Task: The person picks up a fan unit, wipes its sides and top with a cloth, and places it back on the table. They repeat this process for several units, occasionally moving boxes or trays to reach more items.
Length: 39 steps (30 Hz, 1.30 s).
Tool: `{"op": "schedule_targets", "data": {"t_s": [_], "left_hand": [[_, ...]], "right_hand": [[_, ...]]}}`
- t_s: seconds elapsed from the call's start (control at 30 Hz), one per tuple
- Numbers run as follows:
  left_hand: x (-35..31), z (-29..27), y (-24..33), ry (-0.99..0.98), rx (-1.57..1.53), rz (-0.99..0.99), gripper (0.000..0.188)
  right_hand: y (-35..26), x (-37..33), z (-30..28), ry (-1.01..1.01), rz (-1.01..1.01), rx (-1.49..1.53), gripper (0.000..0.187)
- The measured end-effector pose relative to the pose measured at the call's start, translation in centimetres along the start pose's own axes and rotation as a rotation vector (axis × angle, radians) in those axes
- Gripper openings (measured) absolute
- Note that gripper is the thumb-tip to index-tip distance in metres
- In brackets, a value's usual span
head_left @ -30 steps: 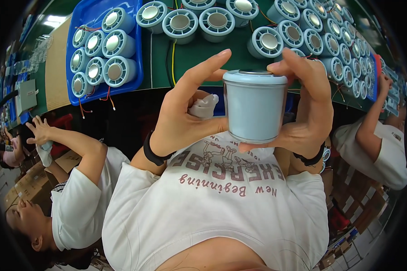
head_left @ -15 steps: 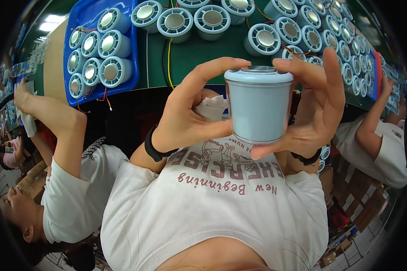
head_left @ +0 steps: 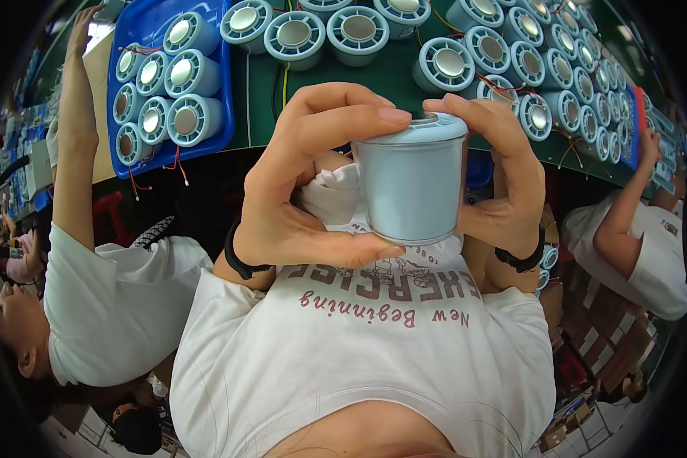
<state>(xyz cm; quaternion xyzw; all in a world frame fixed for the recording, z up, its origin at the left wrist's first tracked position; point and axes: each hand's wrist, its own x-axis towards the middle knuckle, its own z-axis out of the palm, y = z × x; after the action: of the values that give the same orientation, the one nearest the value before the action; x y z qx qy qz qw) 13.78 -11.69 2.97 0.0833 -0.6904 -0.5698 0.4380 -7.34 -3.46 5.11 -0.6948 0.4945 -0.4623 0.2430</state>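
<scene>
A light-blue cup-shaped housing [head_left: 411,187] with a metal disc in its top is held up between my two hands, in front of my white shirt. My left hand [head_left: 298,164] grips its left side, with fingertips on the top rim and the thumb low on the wall. Tucked in the curled fingers of that hand is a crumpled white cloth or tissue [head_left: 332,195]. My right hand [head_left: 511,164] closes on the right side, its fingertips at the top edge; its thumb is mostly hidden behind the housing. The top tilts slightly.
On the green table [head_left: 263,114] stand many similar light-blue housings [head_left: 444,65], with thin wires between them. A blue tray [head_left: 225,84] at the left holds several more. Co-workers' arms reach in at the left [head_left: 80,153] and the far right [head_left: 626,221].
Both hands have shifted the housing a little left and tilted it. A raised finger of my right hand has come down. The left co-worker's arm now stretches farther forward.
</scene>
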Motion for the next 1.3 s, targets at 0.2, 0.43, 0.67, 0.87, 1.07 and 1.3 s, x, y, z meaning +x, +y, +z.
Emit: {"op": "schedule_targets", "data": {"t_s": [0.2,0.43,0.67,0.87,1.07,1.3], "left_hand": [[0.0,-1.0,-0.3,-0.091,0.095,0.064,0.083],[0.4,1.5,0.5,0.064,0.188,0.194,0.122],[0.9,0.4,1.6,-0.097,0.372,0.110,0.129],[0.3,1.0,0.9,0.043,0.070,0.022,0.095],[0.0,-0.4,-0.7,-0.286,0.267,0.313,0.079],[0.1,0.1,-2.2,0.130,0.328,0.551,0.071]], "right_hand": [[-0.4,0.2,-0.1,-0.026,-0.061,-0.020,0.077],[1.4,-0.1,1.6,-0.101,0.206,0.661,0.086],[3.1,0.3,1.8,-0.171,0.096,0.867,0.090],[1.6,0.1,0.9,-0.245,0.322,0.853,0.087],[-0.3,3.5,-2.9,-0.510,0.316,0.287,0.077],[1.1,12.5,-7.2,-0.165,0.032,-0.342,0.057]]}}
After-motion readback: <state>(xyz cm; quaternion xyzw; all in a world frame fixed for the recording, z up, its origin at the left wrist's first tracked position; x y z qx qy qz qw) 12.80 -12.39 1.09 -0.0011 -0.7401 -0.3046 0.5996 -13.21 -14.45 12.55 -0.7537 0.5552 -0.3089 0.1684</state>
